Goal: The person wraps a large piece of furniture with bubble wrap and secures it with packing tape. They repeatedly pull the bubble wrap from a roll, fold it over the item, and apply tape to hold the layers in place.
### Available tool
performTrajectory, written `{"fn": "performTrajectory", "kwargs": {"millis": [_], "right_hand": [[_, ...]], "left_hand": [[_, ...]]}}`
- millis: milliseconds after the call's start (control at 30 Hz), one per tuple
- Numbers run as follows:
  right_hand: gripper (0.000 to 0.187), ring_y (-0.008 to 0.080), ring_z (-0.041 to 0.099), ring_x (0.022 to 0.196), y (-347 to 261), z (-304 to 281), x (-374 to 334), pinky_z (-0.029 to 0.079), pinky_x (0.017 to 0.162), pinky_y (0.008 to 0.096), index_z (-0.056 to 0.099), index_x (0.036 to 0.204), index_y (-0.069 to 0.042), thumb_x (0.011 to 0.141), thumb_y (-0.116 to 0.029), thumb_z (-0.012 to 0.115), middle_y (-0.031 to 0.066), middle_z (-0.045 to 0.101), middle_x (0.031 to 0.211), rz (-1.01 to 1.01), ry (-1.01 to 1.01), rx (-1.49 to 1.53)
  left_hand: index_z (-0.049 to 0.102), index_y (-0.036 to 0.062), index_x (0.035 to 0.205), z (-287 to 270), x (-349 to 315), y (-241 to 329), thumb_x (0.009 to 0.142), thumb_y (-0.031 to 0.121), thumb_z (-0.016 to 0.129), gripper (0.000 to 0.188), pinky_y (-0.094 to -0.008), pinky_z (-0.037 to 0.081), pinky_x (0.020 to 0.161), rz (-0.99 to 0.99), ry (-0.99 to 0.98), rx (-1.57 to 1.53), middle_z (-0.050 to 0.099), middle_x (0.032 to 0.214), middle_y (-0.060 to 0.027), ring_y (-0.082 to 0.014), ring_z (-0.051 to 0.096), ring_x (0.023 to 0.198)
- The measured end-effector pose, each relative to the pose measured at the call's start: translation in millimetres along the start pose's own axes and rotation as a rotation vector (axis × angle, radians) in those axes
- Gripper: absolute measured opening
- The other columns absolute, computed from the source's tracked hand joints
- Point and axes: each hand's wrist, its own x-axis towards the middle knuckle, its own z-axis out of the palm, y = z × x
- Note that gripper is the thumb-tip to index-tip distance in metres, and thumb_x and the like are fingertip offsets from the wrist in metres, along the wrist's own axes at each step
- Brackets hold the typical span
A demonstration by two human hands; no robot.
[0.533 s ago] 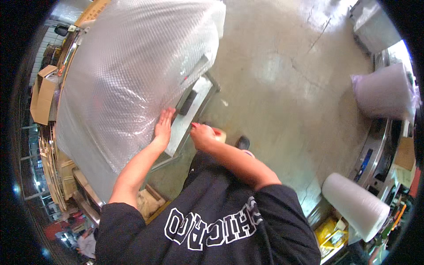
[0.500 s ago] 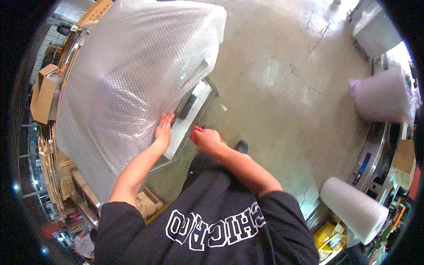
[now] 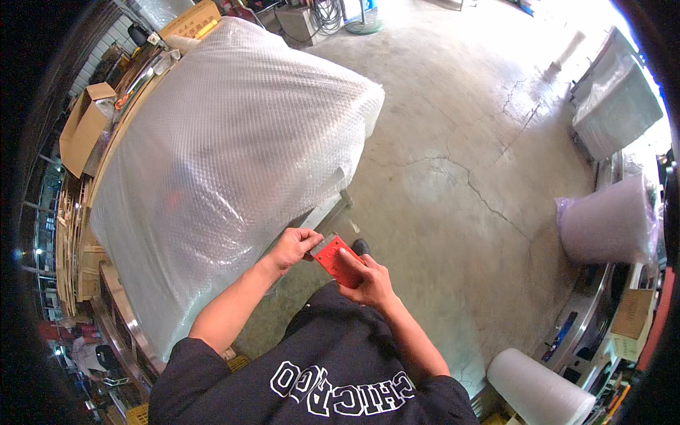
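Observation:
My right hand (image 3: 370, 283) is wrapped round a flat red tape dispenser (image 3: 333, 259) with a grey front end, held in front of my body. At that grey end, the thumb and fingers of my left hand (image 3: 293, 249) are pinched together. Whatever they grip, perhaps the tape's end, is too small to make out. Just beyond both hands stands a large object under clear bubble wrap (image 3: 234, 134). A grey edge of its base (image 3: 322, 212) shows below the wrap, beside my left hand. A dark grey strip lies on the wrap near that corner.
Rolls of bubble wrap, one upright (image 3: 609, 223) and one lying (image 3: 540, 389), are on the right. A wrapped grey box (image 3: 616, 103) stands farther back. At left are an open cardboard box (image 3: 88, 127) and stacked boards (image 3: 67, 248). Cracked concrete floor (image 3: 453, 177) extends right of the wrapped object.
My left hand has left the bubble wrap and come to the front end of the dispenser. My right hand has raised and turned the dispenser into fuller view. The head view has shifted.

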Motion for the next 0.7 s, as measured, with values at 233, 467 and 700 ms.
{"fn": "performTrajectory", "kwargs": {"millis": [233,467,700], "right_hand": [[0.084,0.0349,0.066,0.071,32,-5,74,0.056,0.063,0.0453,0.056,0.143,-0.027,0.064,-0.025,0.082,0.0154,0.062,0.087,0.058,0.091,-0.145],[0.089,0.0409,0.068,0.079,54,8,158,0.057,0.07,0.0512,0.038,0.153,-0.035,0.072,-0.037,0.076,0.0189,0.062,0.089,0.151,-0.209,-0.19],[0.081,0.0387,0.071,0.084,24,-35,137,0.059,0.077,0.0471,0.05,0.146,-0.029,0.072,-0.034,0.08,0.0217,0.07,0.11,0.193,-0.244,-0.125]], "left_hand": [[0.076,0.0097,0.097,-41,49,141,0.089,0.018,0.07,0.013,-0.0429,0.047,0.087,0.6,0.67,0.951,0.071,0.084,-0.0094,-0.0267,0.066,0.092],[0.066,0.0105,0.122,-44,86,136,0.091,0.02,0.067,0.033,-0.0462,0.042,0.098,0.794,1.063,1.074,0.062,0.121,-0.0157,-0.0338,0.057,0.115],[0.069,0.0036,0.106,39,64,-45,0.097,0.056,0.054,0.055,-0.0337,0.05,0.061,-0.234,0.358,-0.098,0.072,0.086,-0.0076,-0.0152,0.065,0.07]]}}
